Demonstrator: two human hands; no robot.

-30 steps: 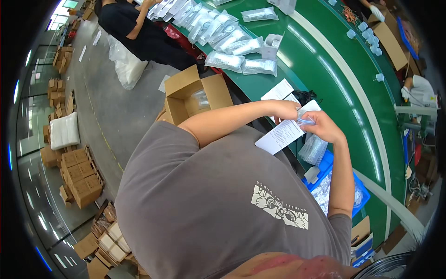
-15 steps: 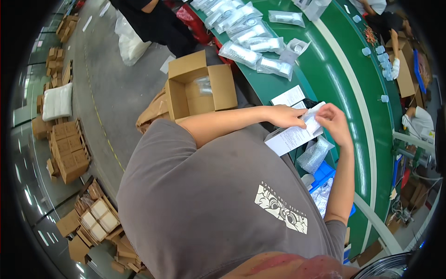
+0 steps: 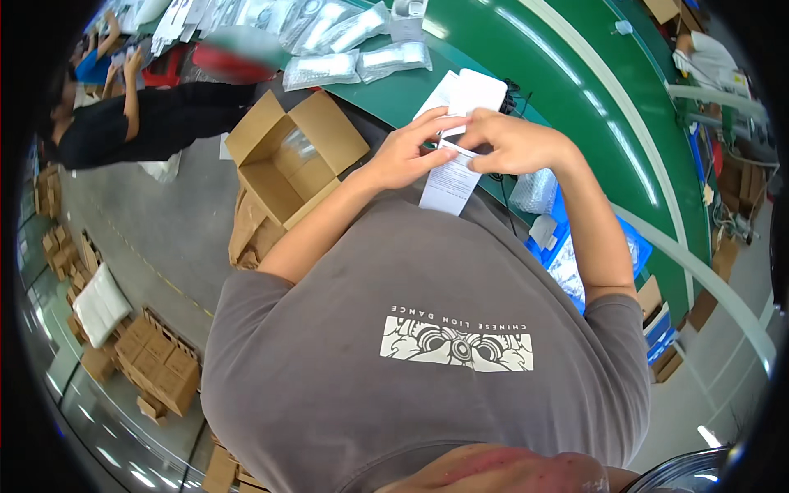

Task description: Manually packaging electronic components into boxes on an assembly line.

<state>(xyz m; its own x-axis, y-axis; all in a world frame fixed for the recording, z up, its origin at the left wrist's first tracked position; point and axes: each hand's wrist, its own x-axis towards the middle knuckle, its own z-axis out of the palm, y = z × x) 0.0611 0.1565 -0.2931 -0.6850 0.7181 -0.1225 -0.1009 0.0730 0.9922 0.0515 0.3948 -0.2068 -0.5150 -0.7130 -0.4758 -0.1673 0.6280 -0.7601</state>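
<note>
Green conveyor belt [image 3: 575,107], both hands, left hand [image 3: 408,153], right hand [image 3: 511,141], pinching white paper slip [image 3: 449,182] between them

white paper slip [image 3: 449,182], green conveyor belt [image 3: 575,90], brown cardboard box [image 3: 289,156]

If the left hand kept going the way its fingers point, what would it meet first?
Probably the right hand: the left hand points across the printed paper slip both hold, though depth is unclear.
</note>
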